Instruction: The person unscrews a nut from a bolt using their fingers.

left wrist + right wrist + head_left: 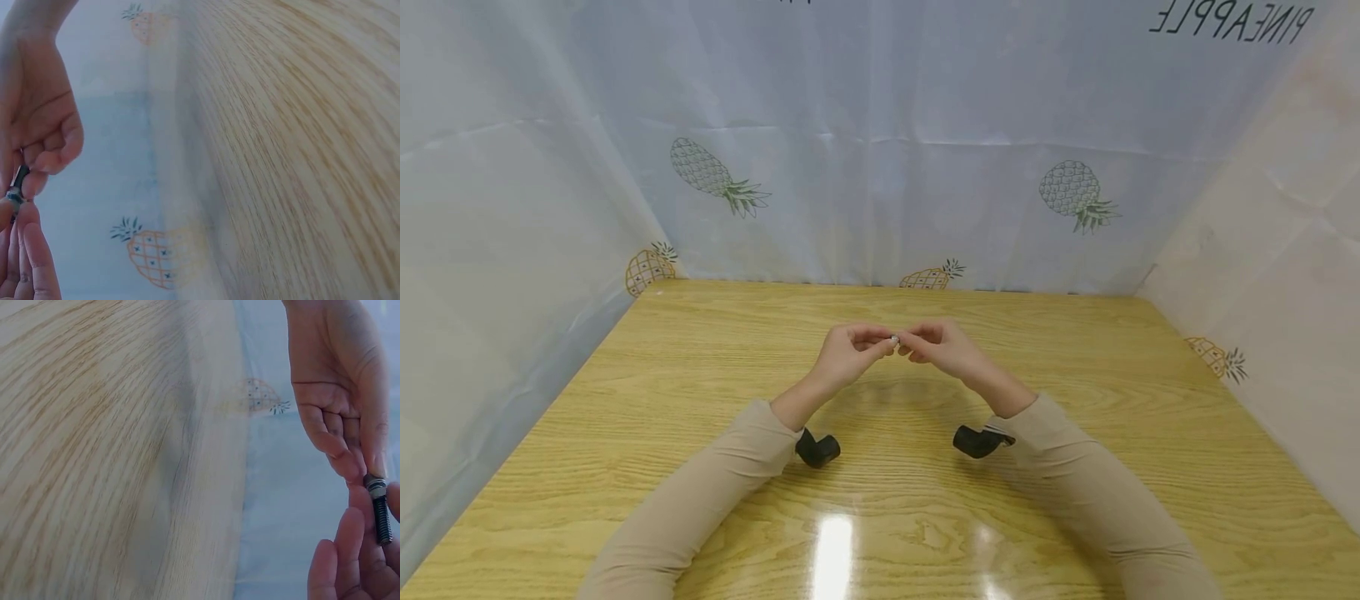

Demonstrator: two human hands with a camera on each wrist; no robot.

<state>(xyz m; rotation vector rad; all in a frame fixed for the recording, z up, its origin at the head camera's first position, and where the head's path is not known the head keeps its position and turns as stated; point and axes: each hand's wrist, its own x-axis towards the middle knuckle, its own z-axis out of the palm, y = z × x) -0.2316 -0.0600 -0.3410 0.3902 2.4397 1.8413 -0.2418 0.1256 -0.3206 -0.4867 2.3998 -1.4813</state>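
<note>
A small black bolt [381,515] with a threaded shaft and a silver ring-shaped piece [376,485] near its head lies between the two hands. My left hand [844,357] pinches it from the left, the thumb at the head end. From the right, the thumb and fingers of my right hand [950,348] close on it along the shaft. The fingertips of both hands meet above the table. In the left wrist view, the bolt's dark shaft [21,176] shows beside the right fingers, and part of it is covered. Whether the silver piece is a nut or a washer, I cannot tell.
Below the hands spreads a wood-grain table [880,508] with glare near its front. A pale curtain [880,208] with printed pineapples hangs behind it and along both sides. Black curved mounts [820,450] stick out at both wrists.
</note>
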